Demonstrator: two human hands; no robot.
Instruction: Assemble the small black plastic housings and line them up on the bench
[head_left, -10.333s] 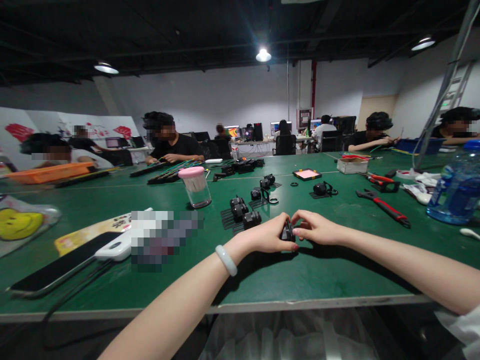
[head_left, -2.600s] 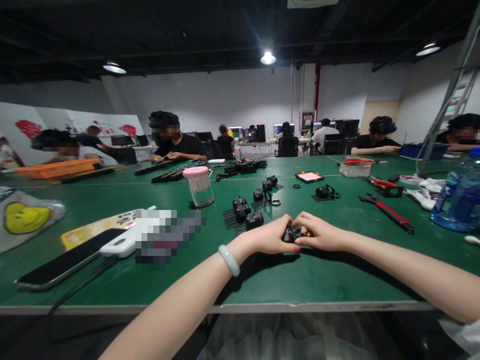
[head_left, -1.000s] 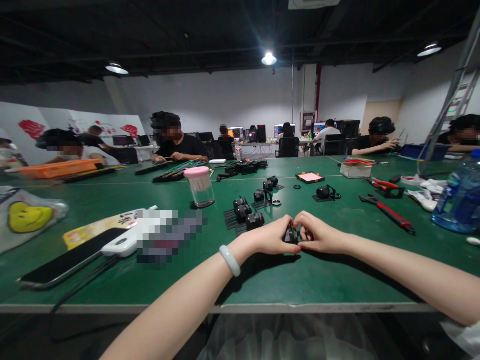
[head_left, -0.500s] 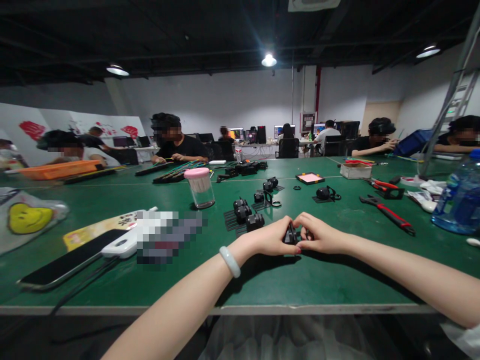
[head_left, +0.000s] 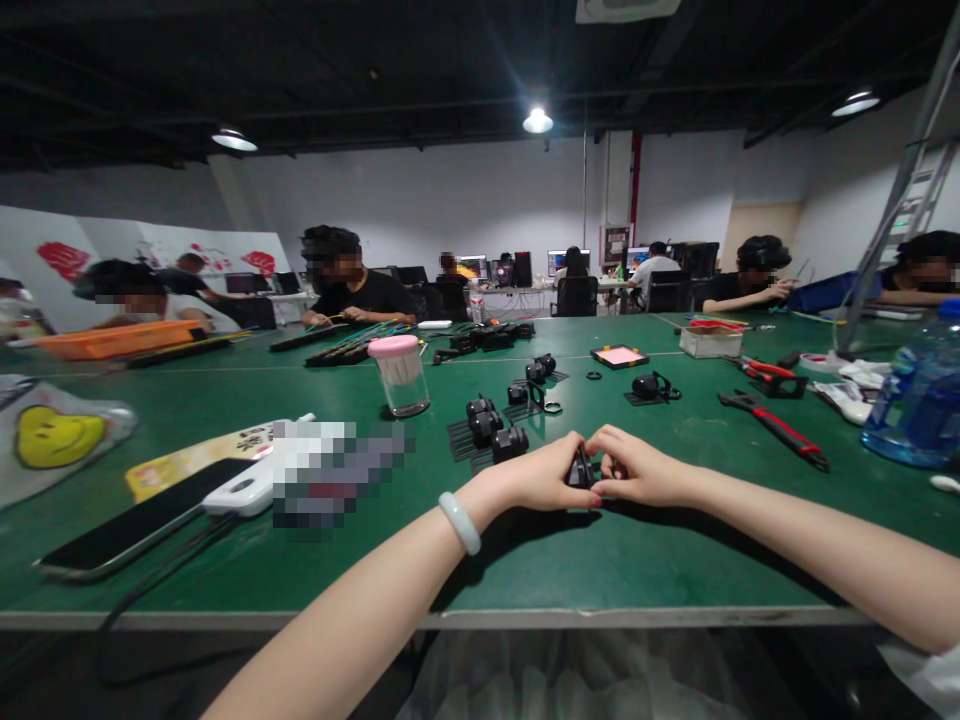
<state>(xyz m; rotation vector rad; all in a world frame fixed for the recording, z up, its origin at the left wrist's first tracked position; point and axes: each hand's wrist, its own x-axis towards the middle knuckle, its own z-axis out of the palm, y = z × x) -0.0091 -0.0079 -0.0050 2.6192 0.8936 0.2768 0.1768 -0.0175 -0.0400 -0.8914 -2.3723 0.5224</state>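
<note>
We see both hands meeting over the near middle of the green tabletop point(head_left: 525, 570), close to its front edge. The left hand point(head_left: 538, 478) is curled, and its thumb and fingers close around a small black part point(head_left: 580, 469). The right hand point(head_left: 639, 472) comes from the other side, and its fingertips also pinch this part, so the two hands touch each other around it. Most of the part is hidden between the fingers, so we cannot tell its exact shape. It sits just above the tabletop, or maybe on it; we cannot tell which. On the left wrist there is a pale bracelet point(head_left: 459, 522).

Just behind the left hand lies a group of similar black pieces point(head_left: 491, 428) on dark flat mats, and more of them stand farther back. To the left of these stands a clear jar with a pink lid point(head_left: 401, 375), upright. A dark phone point(head_left: 131, 522) lies flat near the left front edge, and beside it is a bag with a yellow smiling face point(head_left: 54, 437). On the right side lie a red-handled wrench point(head_left: 776, 428) and, well apart from the hands, a blue water bottle point(head_left: 919, 400). A small pink tray point(head_left: 619, 354) lies toward the middle of the tabletop. Other people sit along the far sides and work with their own hands.
</note>
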